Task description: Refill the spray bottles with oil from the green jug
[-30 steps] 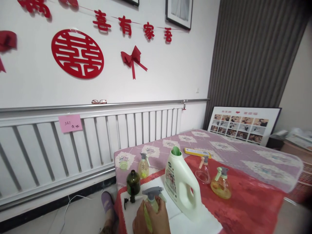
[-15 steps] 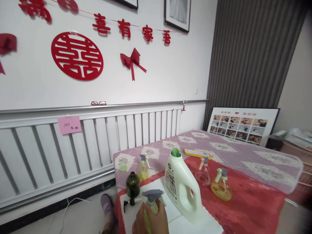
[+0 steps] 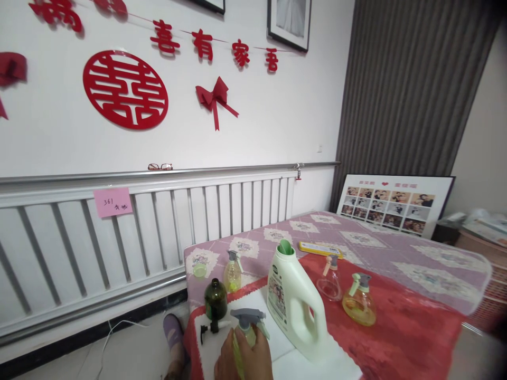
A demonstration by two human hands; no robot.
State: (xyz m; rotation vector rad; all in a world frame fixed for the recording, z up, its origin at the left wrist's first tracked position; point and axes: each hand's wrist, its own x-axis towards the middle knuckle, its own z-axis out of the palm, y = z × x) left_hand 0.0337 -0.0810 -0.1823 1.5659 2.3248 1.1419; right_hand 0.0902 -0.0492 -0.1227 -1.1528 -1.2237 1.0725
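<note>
Spray bottle (image 3: 250, 336) in a double grip, low at the near edge of the lilac tablecloth (image 3: 376, 253)! Left hand (image 3: 225, 356) on one flank, right hand (image 3: 258, 359) snug on the other, both with fingers curled tight around translucent yellow-green plastic. Smooth grey trigger head (image 3: 249, 315) poking out above the knuckles; lower body hidden, and impossible to tell which fingertips overlap down there.

Near that grip, a big pale green jug (image 3: 293, 301): sloping shoulder, fat moulded handle, brighter green plastic in the round mouth. Standing upright on a flat white sheet (image 3: 338, 361), with mottled red cloth (image 3: 407, 327) spread alongside.

Over to the other side, a glossy dark green bottle (image 3: 216, 299), domed and narrow-necked, with a black pump (image 3: 215, 327) lying just by it. Behind, a yellow-tinted sprayer (image 3: 233, 275) near a pale green disc (image 3: 200, 270).

Beyond the jug, two more rounded shapes: a clear teardrop bottle (image 3: 330, 287) with a pinkish trigger, and a squat amber bottle (image 3: 359, 307). Farther back, a flat yellow-edged packet (image 3: 320, 249) across the printed floral diamonds.
</note>
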